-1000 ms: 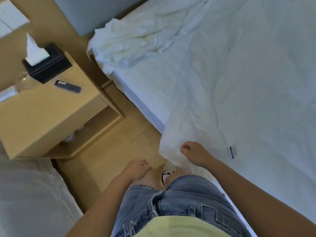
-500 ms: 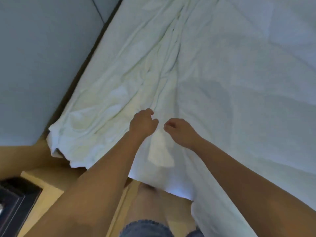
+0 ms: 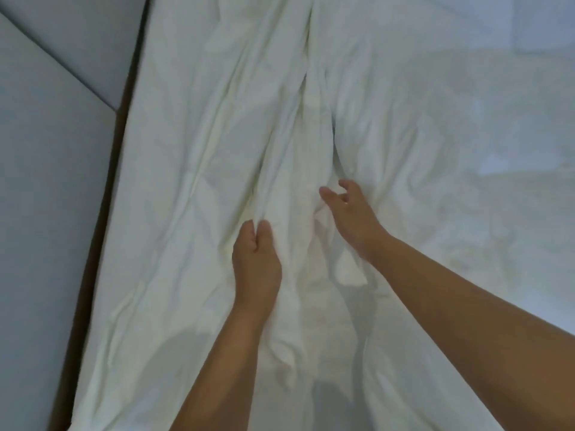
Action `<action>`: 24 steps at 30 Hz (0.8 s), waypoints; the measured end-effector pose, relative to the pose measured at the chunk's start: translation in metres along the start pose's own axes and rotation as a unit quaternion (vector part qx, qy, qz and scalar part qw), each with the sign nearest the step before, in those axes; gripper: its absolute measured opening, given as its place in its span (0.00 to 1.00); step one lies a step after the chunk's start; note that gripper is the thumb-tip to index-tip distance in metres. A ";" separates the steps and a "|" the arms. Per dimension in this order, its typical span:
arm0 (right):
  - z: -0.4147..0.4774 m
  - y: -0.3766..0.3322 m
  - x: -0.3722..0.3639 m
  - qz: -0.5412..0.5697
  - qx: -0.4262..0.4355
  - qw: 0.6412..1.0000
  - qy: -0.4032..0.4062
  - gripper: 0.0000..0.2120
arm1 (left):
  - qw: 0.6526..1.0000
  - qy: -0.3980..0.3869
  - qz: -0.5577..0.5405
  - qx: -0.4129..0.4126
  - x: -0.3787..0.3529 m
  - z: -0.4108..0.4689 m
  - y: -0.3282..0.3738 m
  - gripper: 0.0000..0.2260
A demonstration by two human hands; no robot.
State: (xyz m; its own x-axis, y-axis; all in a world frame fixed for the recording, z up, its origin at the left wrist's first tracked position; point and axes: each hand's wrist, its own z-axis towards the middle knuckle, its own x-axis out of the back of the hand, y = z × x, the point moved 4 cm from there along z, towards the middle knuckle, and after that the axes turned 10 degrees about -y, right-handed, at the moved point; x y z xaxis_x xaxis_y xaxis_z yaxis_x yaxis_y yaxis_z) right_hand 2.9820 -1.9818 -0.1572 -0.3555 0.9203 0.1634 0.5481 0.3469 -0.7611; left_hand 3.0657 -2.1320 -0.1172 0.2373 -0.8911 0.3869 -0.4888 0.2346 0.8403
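A crumpled white sheet (image 3: 217, 150) covers the bed, bunched into long folds that run up the middle. My left hand (image 3: 256, 262) pinches one fold between thumb and fingers near the centre. My right hand (image 3: 350, 216) lies just to the right on the bunched ridge, its thumb and curled fingers spread apart and touching the cloth; no fabric shows pinched between them. Both forearms reach in from the bottom edge.
A grey padded panel (image 3: 46, 181) fills the left side. A dark narrow gap (image 3: 105, 213) separates it from the bed's edge. To the right the white bedding (image 3: 466, 150) lies flatter and smoother.
The view has swung from the bedside table and floor onto the bed. Both hands have moved up the bed onto the bunched folds, and my left hand has taken hold of one.
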 end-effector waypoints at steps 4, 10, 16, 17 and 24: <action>0.028 -0.033 -0.010 0.074 0.002 0.997 0.027 0.38 | 0.994 -0.080 -0.066 -0.028 0.029 -0.008 0.028 0.14; 0.043 -0.050 -0.022 0.118 -0.061 0.991 0.014 0.20 | 0.992 -0.078 0.102 0.001 0.038 0.025 0.036 0.16; -0.003 -0.094 0.000 -0.071 0.158 0.977 0.122 0.05 | 0.992 -0.037 0.103 -0.062 0.014 0.053 0.087 0.14; -0.013 -0.104 0.003 -0.123 0.194 0.963 0.139 0.08 | 0.993 -0.067 0.059 -0.072 0.004 0.059 0.104 0.12; -0.033 -0.139 0.013 -0.151 0.280 0.947 -0.038 0.09 | 0.993 -0.107 0.040 -0.011 -0.015 0.098 0.168 0.20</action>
State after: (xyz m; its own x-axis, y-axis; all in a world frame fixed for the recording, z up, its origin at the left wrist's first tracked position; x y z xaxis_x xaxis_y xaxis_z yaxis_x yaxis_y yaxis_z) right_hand 2.9262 -2.0123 -0.0288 -0.4970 0.7713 0.3977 -0.0673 0.4227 -0.9038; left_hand 2.8974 -2.1175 -0.0186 0.0127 -0.9306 0.3657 -0.4804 0.3151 0.8185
